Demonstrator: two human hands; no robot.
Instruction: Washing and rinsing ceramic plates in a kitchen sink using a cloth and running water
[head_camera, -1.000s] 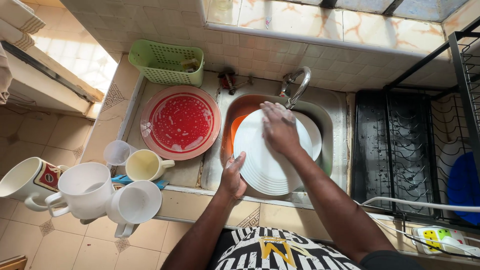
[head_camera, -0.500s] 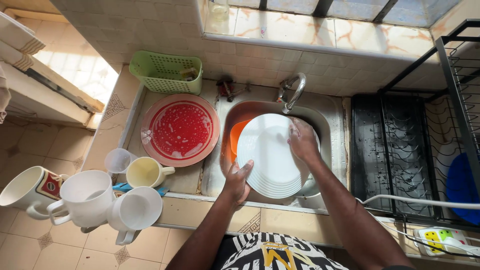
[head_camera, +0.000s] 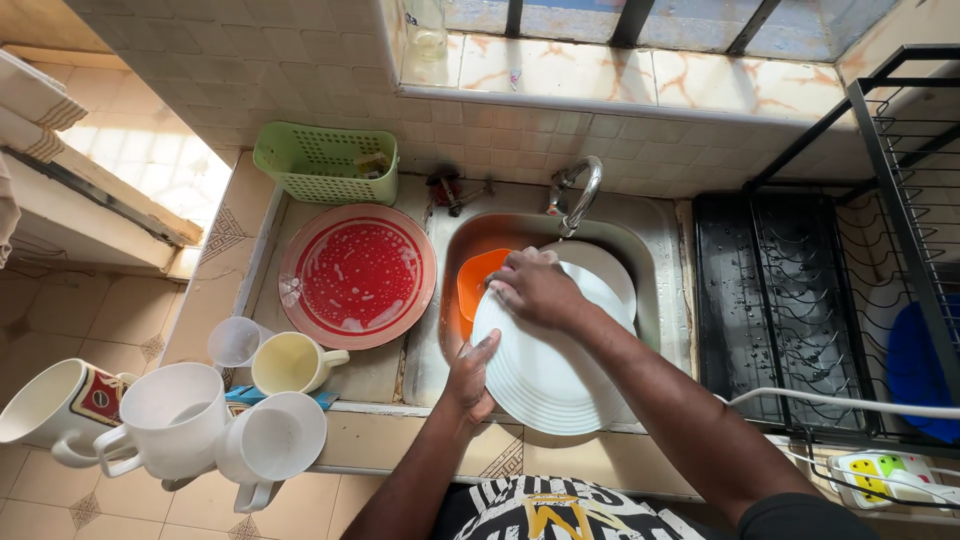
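White mugs crowd the counter's left end beside a soapy red plate. Over the sink, the left hand braces the rim of a stack of white plates, fingers closed on its edge, while the right hand presses flat on the top plate, gripping nothing. Wet plates slip, so a firm hold on the rim would serve well.

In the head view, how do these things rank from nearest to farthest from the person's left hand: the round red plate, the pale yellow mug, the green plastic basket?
Measured from the left hand, which grips the white plates' edge:
1. Pale yellow mug, on the counter to its left.
2. Round red plate, behind the mug, beside the sink.
3. Green plastic basket, against the tiled back wall.
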